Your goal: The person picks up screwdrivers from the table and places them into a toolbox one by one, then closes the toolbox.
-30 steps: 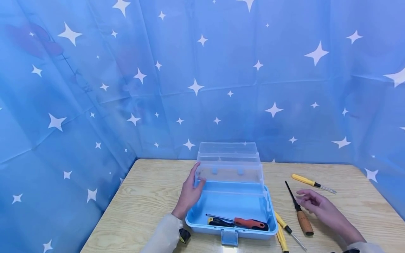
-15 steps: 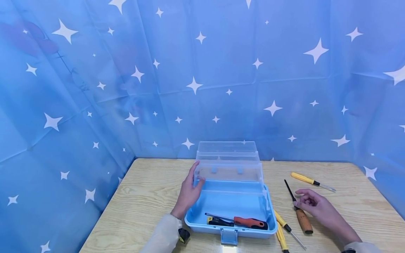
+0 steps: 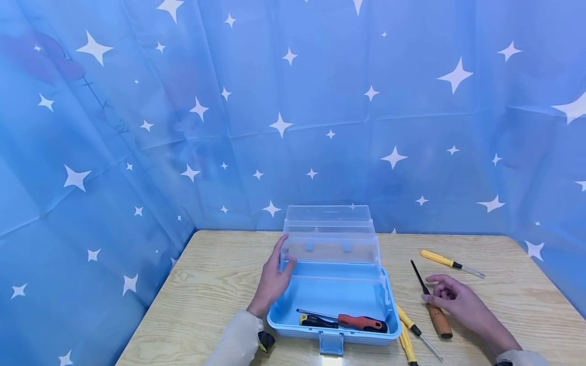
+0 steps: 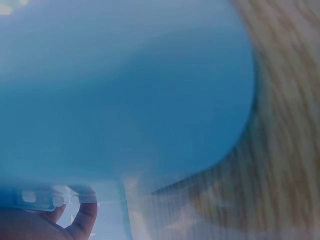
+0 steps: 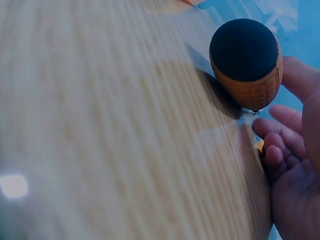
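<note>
A light blue toolbox (image 3: 339,292) stands on the wooden table with its clear lid (image 3: 330,230) raised. My left hand (image 3: 270,284) holds the lid's left edge, thumb on the inner face. A screwdriver with a red and black handle (image 3: 359,322) lies inside, beside a black and yellow handle (image 3: 316,321). Right of the box lies a screwdriver with a brown handle (image 3: 440,321), its dark blade pointing away. My right hand (image 3: 467,304) is beside it, thumb over the handle's front end. In the right wrist view its loosely bent fingers (image 5: 281,134) are apart from the handle.
A yellow-handled screwdriver (image 3: 437,258) lies farther back on the right. Two more yellow handles, one screwdriver (image 3: 409,321) and one partly hidden tool (image 3: 407,346), lie against the box's right side. A blue star-patterned curtain (image 3: 339,101) hangs behind the table (image 3: 206,279).
My right hand has shifted slightly left, bringing the thumb over the brown handle. The left hand, lid and tools keep their places.
</note>
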Available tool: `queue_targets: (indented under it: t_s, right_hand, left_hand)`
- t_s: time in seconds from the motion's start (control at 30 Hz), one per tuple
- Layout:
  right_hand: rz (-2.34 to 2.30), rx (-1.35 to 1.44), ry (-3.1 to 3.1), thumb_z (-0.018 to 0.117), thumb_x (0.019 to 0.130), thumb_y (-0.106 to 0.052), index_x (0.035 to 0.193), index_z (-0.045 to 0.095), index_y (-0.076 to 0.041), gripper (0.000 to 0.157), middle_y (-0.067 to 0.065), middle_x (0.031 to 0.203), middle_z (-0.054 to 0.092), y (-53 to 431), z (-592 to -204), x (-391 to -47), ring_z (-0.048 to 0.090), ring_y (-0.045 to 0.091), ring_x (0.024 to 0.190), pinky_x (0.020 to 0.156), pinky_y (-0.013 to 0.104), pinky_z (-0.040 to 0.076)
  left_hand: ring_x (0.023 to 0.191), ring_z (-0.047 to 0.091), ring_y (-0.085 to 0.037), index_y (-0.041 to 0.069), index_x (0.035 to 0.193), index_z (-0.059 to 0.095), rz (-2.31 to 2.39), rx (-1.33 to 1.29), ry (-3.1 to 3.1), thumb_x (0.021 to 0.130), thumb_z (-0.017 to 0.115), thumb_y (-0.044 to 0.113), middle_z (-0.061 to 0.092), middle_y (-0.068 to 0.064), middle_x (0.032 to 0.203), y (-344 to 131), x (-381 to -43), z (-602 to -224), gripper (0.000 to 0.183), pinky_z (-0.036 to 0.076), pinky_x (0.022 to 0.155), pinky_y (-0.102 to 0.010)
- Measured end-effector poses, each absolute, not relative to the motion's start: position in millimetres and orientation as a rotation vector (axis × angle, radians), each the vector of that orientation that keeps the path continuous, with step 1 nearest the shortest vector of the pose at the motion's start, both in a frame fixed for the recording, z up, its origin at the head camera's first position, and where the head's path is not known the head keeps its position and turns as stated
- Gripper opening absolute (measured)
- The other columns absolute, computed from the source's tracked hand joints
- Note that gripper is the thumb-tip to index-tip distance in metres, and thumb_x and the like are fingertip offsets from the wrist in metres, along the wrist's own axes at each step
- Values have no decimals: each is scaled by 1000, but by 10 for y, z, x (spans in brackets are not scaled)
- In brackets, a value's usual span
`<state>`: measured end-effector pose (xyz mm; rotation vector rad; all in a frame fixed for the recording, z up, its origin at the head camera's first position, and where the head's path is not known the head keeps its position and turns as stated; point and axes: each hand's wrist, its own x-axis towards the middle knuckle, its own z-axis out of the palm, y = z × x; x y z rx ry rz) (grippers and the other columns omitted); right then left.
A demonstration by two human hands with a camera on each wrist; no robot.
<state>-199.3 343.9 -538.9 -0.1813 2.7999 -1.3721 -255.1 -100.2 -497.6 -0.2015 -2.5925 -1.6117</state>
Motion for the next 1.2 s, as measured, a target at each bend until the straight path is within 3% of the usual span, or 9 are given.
queue_targets:
  t_s: [0.53, 1.2]
  right_hand:
    - [-1308, -136, 2788, 72, 91, -32, 136, 50, 2, 60, 1, 86, 57, 3411, -5346, -1993, 47, 10, 67, 60, 24, 38]
    - [-1273, -127, 2805, 73, 89, -34, 134, 52, 2, 61, 2, 85, 57, 3363, -5306, -2001, 47, 10, 67, 58, 25, 38]
  left_hand:
    - [145, 36, -28, 46, 153, 24, -1621, -225, -2572, 103, 53, 30, 38, 2, 158, -996, -2533, -4951, 60, 32, 115, -58]
    - [147, 33, -26, 49, 152, 24, -1630, -205, -2583, 103, 53, 31, 37, 5, 158, -994, -2528, -4942, 60, 30, 116, -56]
